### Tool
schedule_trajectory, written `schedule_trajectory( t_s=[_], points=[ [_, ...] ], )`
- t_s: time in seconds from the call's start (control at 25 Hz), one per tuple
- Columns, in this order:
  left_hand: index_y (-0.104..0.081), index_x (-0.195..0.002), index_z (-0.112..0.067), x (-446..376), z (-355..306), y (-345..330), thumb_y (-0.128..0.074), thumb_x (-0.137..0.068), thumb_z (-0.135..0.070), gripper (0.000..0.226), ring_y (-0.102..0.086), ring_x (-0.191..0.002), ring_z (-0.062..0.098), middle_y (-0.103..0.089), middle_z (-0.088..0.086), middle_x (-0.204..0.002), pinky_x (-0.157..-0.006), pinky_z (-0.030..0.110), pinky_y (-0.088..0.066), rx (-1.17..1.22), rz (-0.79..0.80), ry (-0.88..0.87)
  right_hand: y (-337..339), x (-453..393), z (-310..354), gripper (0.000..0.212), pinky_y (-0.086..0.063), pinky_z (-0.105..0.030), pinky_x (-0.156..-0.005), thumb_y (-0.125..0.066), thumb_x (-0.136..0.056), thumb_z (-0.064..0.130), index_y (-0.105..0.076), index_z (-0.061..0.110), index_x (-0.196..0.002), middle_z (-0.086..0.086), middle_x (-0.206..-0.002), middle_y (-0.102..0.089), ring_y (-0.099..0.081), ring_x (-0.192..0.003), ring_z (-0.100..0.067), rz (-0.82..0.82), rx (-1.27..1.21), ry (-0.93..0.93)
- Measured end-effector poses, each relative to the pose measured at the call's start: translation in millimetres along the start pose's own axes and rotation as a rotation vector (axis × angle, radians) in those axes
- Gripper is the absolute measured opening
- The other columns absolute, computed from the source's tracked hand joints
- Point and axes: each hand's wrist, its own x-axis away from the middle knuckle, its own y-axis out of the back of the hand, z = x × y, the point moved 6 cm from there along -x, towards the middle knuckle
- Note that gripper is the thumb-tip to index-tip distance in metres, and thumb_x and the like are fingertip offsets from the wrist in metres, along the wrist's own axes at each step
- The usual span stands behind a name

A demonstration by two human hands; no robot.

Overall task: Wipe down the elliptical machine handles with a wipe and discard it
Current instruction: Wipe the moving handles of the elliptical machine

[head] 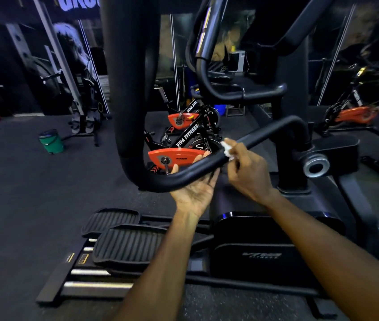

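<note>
Gym floor (21, 181): two hands, one wipe (226, 150).

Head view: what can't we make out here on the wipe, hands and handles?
- Wipe: mostly hidden by the right hand; its size and how soiled it is can't be told.
- Left hand: fingers go behind the lower handle bar; only the tips show above it.
- Upright handle: top cut off by the frame's upper edge.
- Green bin: contents too small and dark to tell.
</note>
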Motion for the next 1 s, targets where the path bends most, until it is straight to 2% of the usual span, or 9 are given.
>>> schedule_trajectory(
  t_s=[0.08,0.2,0.32,0.4,0.52,0.6,0.72,0.84,1.0],
  points=[
    [-0.063,-0.117,0.000,-5.6,12.0,-4.9,-0.052,-0.085,-0.052,0.062,-0.061,-0.113,0.039,-0.066,0.023,-0.116,-0.103,0.050,-0.047,-0.006,-0.022,-0.040,2.6,-2.6,-7.3,0.059,-0.057,-0.045,-0.066,-0.043,-0.082,0.019,-0.049,0.023,-0.140,-0.006,-0.103,-0.073,-0.070,-0.082,-0.032,0.010,-0.013,0.040],
    [-0.064,-0.108,-0.003,-11.8,31.5,-10.4,-0.042,-0.091,-0.052,0.056,-0.064,-0.096,0.033,-0.071,0.019,-0.096,-0.088,0.044,-0.053,-0.008,-0.080,-0.062,4.0,-2.1,-9.4,0.056,-0.056,-0.045,-0.062,-0.044,-0.083,0.022,-0.042,0.032,-0.138,-0.004,-0.102,-0.075,-0.071,-0.079,-0.033,0.047,0.016,0.071],
    [-0.063,-0.102,-0.004,-18.8,43.1,-14.1,-0.039,-0.094,-0.046,0.049,-0.062,-0.095,0.033,-0.069,0.018,-0.095,-0.096,0.048,-0.048,0.002,-0.182,-0.069,9.8,-7.2,-23.3,0.054,-0.055,-0.046,-0.062,-0.043,-0.084,0.022,-0.043,0.032,-0.137,-0.006,-0.117,-0.071,-0.070,-0.081,-0.039,0.021,-0.035,0.016],
    [-0.063,-0.098,-0.008,-21.9,55.2,-12.2,-0.035,-0.097,-0.041,0.043,-0.062,-0.092,0.028,-0.068,0.014,-0.097,-0.098,0.042,-0.045,-0.164,-0.262,-0.032,8.9,-5.8,-28.4,0.055,-0.057,-0.045,-0.063,-0.051,-0.087,0.020,-0.045,0.029,-0.141,-0.003,-0.129,-0.066,-0.070,-0.087,-0.037,0.076,-0.005,0.096],
    [-0.064,-0.087,-0.016,-16.5,81.8,-15.7,-0.038,-0.097,-0.028,0.030,-0.060,-0.072,0.018,-0.069,0.006,-0.085,-0.069,0.029,-0.047,-0.631,-0.342,-0.012,12.0,-9.6,-52.3,0.055,-0.059,-0.045,-0.066,-0.046,-0.090,0.021,-0.046,0.025,-0.145,0.007,-0.151,-0.046,-0.069,-0.105,-0.029,0.077,0.022,0.105],
    [-0.065,-0.076,-0.019,-12.4,84.2,-29.8,-0.045,-0.091,-0.019,0.025,-0.058,-0.060,0.015,-0.067,0.003,-0.074,-0.058,0.027,-0.043,-0.922,-0.320,-0.183,10.1,-10.7,-62.5,0.056,-0.059,-0.046,-0.062,-0.040,-0.092,0.029,-0.043,0.026,-0.148,0.009,-0.156,-0.038,-0.068,-0.107,-0.029,0.133,0.049,0.177],
    [-0.067,-0.068,-0.016,0.5,70.1,-68.4,-0.048,-0.084,-0.020,0.025,-0.063,-0.066,0.016,-0.069,-0.003,-0.068,-0.067,0.028,-0.045,-1.333,-0.258,-0.639,17.5,-18.5,-82.9,0.051,-0.059,-0.046,-0.068,-0.041,-0.095,0.028,-0.045,0.028,-0.146,0.011,-0.154,-0.040,-0.067,-0.112,-0.026,0.139,-0.011,0.152],
    [-0.064,-0.074,-0.007,7.9,60.0,-106.1,-0.048,-0.091,-0.019,0.026,-0.056,-0.074,0.021,-0.065,0.005,-0.075,-0.071,0.031,-0.039,-1.542,-0.154,-0.990,21.0,-23.5,-102.0,0.049,-0.058,-0.045,-0.078,-0.045,-0.096,0.023,-0.047,0.027,-0.144,0.010,-0.153,-0.043,-0.061,-0.123,-0.020,0.082,-0.057,0.056],
    [-0.069,-0.091,-0.012,-15.7,64.9,-124.0,-0.048,-0.090,-0.025,0.024,-0.050,-0.093,0.024,-0.066,0.005,-0.094,-0.086,0.035,-0.040,-1.932,-0.115,-1.050,20.9,-25.7,-110.6,0.050,-0.057,-0.045,-0.083,-0.051,-0.094,0.014,-0.051,0.025,-0.143,0.008,-0.151,-0.046,-0.057,-0.127,-0.020,0.082,-0.094,0.047]
  ],
)
